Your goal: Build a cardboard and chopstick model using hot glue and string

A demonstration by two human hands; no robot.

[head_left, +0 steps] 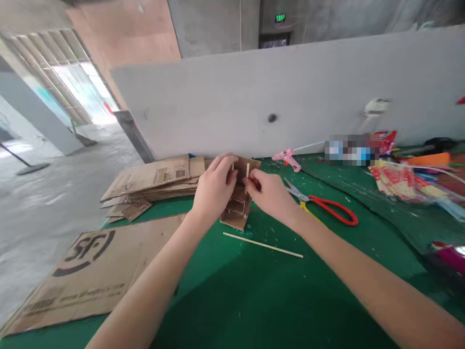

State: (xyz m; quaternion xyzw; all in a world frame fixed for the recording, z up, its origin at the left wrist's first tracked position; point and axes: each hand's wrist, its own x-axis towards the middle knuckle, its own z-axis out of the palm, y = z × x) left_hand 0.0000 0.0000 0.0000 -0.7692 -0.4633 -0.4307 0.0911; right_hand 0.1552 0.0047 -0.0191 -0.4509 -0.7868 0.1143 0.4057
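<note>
A small brown cardboard model with stepped tiers (236, 207) stands on the green tabletop between my hands. My left hand (217, 183) curls round its upper left side, near a short upright wooden stick; its fingertips are partly hidden. With thumb and finger, my right hand (267, 189) pinches another short wooden stick (247, 170) that stands upright at the model's right edge. In front of the model, a long thin wooden stick (262, 245) lies on the table.
Flattened cardboard (156, 177) is piled at the back left, with a large SF-printed sheet (98, 271) nearer. Behind my right hand lie a pink glue gun (288, 159) and red-handled scissors (334, 209). Plastic packets (395, 182) clutter the right; a grey wall (225, 106) rises behind.
</note>
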